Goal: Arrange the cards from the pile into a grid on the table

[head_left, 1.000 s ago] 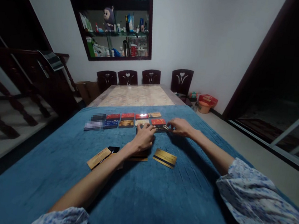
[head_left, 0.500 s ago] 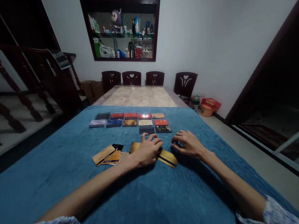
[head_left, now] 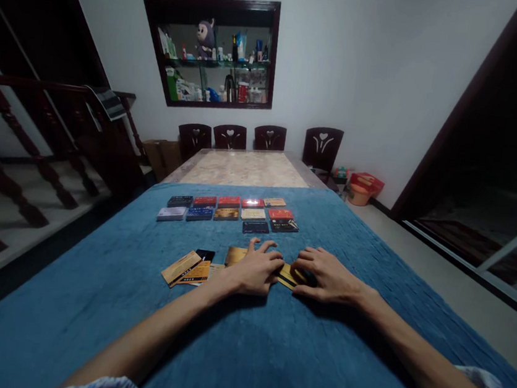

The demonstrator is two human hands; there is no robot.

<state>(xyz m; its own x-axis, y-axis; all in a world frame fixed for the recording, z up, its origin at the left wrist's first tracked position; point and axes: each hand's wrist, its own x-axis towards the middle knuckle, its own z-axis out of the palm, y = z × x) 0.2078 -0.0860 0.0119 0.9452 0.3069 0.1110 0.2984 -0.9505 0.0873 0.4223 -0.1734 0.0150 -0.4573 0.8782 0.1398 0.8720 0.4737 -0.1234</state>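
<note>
My left hand (head_left: 256,271) rests low over the cloth, its thumb and index finger closed on the left end of a gold card with a dark stripe (head_left: 286,276). Its other fingers are bent and a little raised. The right end of that card is between the thumb and fingers of my right hand (head_left: 326,276). Another gold card (head_left: 235,255) shows from beneath my left hand, partly hidden. To the left lie several loose cards: a tan one (head_left: 181,268), an orange one (head_left: 197,272) and a black one (head_left: 206,255).
Beyond my hands, rows of cards in small piles include red (head_left: 229,201), blue (head_left: 199,213), and dark ones (head_left: 255,226). A blue cloth (head_left: 100,307) covers the near table. Chairs (head_left: 322,146) stand by the bare far end; a stair railing (head_left: 41,91) is at left.
My right hand has moved left and down onto the striped gold card and closed on it. My left hand has stayed at the cards, its fingers shifting slightly. The view has tilted a little.
</note>
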